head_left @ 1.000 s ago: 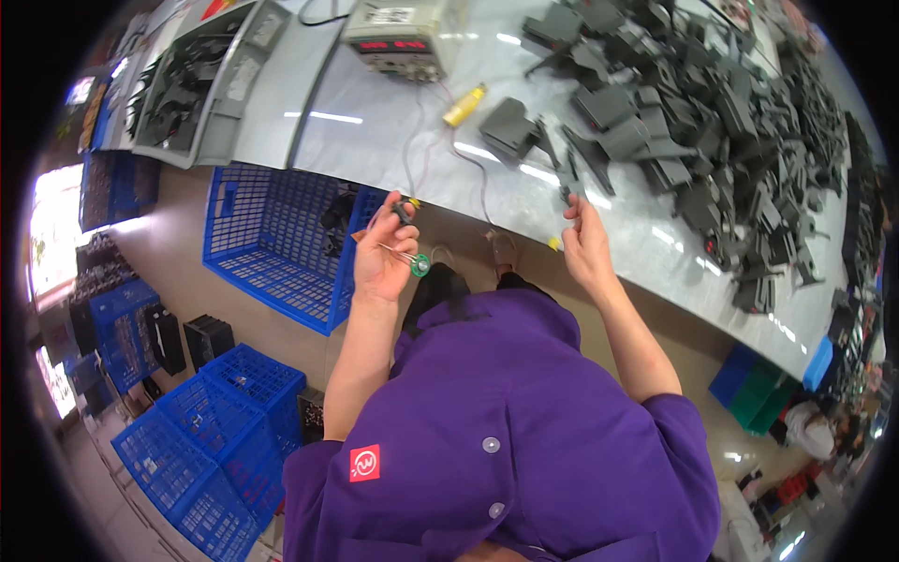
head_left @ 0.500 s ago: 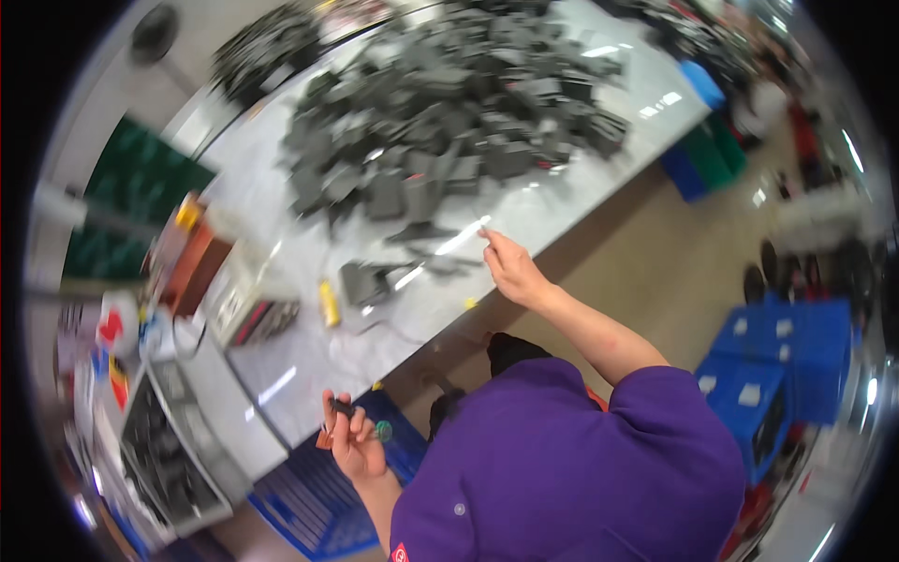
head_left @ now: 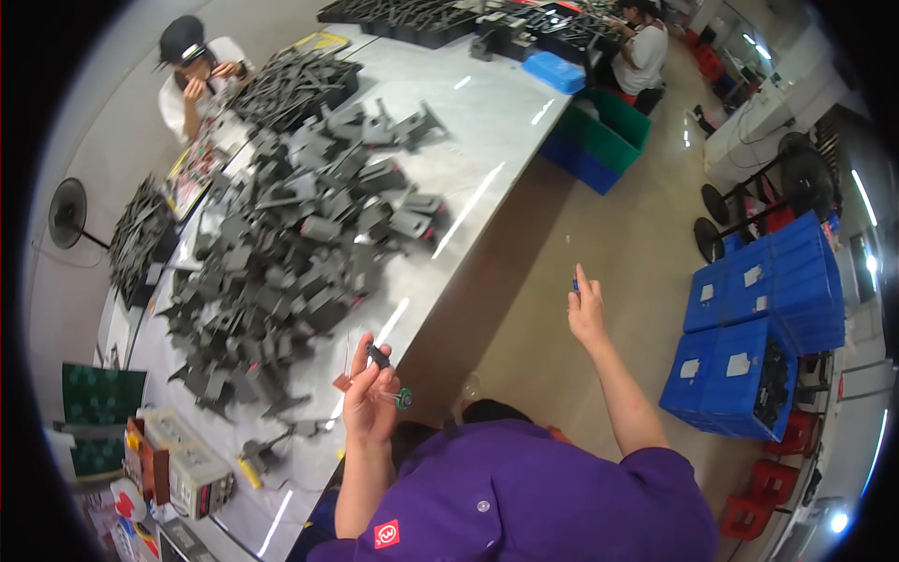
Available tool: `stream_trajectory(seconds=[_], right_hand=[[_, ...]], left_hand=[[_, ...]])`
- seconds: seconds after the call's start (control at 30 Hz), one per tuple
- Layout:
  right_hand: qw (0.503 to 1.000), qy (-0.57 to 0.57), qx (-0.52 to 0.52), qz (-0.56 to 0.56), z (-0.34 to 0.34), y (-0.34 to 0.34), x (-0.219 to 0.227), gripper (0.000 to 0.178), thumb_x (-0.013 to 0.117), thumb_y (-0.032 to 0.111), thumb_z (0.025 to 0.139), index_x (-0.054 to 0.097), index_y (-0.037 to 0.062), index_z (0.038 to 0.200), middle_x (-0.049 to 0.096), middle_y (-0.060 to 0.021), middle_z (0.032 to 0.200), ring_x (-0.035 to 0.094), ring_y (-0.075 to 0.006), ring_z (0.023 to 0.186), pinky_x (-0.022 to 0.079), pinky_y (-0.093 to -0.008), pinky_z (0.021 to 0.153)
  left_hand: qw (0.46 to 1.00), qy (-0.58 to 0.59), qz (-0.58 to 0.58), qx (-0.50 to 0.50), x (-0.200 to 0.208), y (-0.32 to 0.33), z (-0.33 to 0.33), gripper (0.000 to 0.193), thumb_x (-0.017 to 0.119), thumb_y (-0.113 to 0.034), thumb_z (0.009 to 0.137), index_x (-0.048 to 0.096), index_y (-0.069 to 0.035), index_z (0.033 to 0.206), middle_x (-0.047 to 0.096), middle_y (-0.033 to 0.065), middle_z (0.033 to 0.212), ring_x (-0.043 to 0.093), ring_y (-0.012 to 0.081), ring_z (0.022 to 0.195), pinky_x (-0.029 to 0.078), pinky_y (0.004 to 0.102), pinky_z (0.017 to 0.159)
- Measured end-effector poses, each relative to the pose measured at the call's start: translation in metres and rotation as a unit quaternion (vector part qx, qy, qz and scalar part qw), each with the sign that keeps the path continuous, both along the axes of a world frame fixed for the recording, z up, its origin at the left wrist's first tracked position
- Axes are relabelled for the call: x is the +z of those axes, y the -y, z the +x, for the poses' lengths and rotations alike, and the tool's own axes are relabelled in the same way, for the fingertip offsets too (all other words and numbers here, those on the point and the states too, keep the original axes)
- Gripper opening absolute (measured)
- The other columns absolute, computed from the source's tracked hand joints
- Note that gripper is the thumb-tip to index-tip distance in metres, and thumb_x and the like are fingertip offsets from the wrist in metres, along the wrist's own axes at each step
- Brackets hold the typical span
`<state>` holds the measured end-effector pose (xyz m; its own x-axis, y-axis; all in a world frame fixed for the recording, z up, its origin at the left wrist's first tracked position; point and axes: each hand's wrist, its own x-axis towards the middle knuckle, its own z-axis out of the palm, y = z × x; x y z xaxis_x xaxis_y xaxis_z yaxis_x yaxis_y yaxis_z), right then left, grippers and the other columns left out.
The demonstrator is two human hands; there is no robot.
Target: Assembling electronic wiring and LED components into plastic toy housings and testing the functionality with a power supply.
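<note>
My left hand is raised near the table's edge. Its fingers pinch a small black part; a brown tab with thin wires and a round green piece stick out around the hand. Out over the floor on the right, my right hand is closed on a thin blue item, too small to name. A large heap of dark grey plastic parts lies on the white table, to the left of my hands.
Near left on the table stand a boxy bench device and a yellow bottle-like item. Green and blue bins stand beside the table; stacked blue crates are at the right. Co-workers sit at the far side.
My view has swung to the right. My right hand has moved from over the table to over the floor. My left hand has come up, still pinching the black part.
</note>
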<state>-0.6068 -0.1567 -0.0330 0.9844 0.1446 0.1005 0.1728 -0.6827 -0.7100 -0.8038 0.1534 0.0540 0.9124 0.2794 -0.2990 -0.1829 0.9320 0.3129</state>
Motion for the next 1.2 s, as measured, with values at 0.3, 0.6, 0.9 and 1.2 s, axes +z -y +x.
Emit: stream_trajectory(seconds=[0.3,0.6,0.9,1.2], right_hand=[[0.978,0.051,-0.154,0.131,0.172,0.069,0.011,0.019,0.060,0.007,0.077,0.061,0.0003,0.094,0.062,-0.0088,0.081,0.058,-0.0135,0.068,0.047,-0.0264,0.063],[0.979,0.117,-0.135,0.096,0.451,0.067,0.028,0.018,0.059,0.009,0.077,0.062,0.0009,0.093,0.064,-0.0088,0.076,0.059,-0.0137,0.064,0.046,-0.0262,0.062],[0.976,0.198,-0.048,-0.074,0.751,0.029,0.017,0.020,0.052,0.011,0.075,0.063,0.0044,0.090,0.062,-0.0162,0.081,0.060,-0.0325,0.075,0.047,-0.0372,0.070],[0.932,0.083,0.085,-0.342,1.077,0.038,-0.085,0.041,0.059,0.048,0.069,0.067,0.0141,0.089,0.064,-0.0130,0.085,0.061,-0.0314,0.076,0.048,-0.0405,0.067]], left_hand=[[0.983,0.023,0.059,-0.170,0.017,0.061,0.239,0.044,0.054,-0.008,0.080,0.042,-0.005,0.122,0.055,0.0135,0.100,0.056,0.0150,0.071,0.046,0.0212,0.060],[0.984,0.055,0.001,-0.168,-0.016,0.069,0.475,0.042,0.052,-0.010,0.082,0.040,-0.005,0.122,0.054,0.0109,0.097,0.049,0.0095,0.063,0.042,0.0189,0.055],[0.998,-0.002,0.043,-0.037,0.005,0.058,0.585,0.042,0.053,-0.009,0.081,0.041,-0.003,0.121,0.054,0.0114,0.097,0.049,0.0101,0.062,0.040,0.0186,0.054],[0.904,-0.086,-0.029,0.418,0.001,0.151,0.541,0.032,0.056,-0.004,0.080,0.050,-0.003,0.111,0.053,0.0088,0.097,0.051,0.0081,0.066,0.044,0.0148,0.056]])
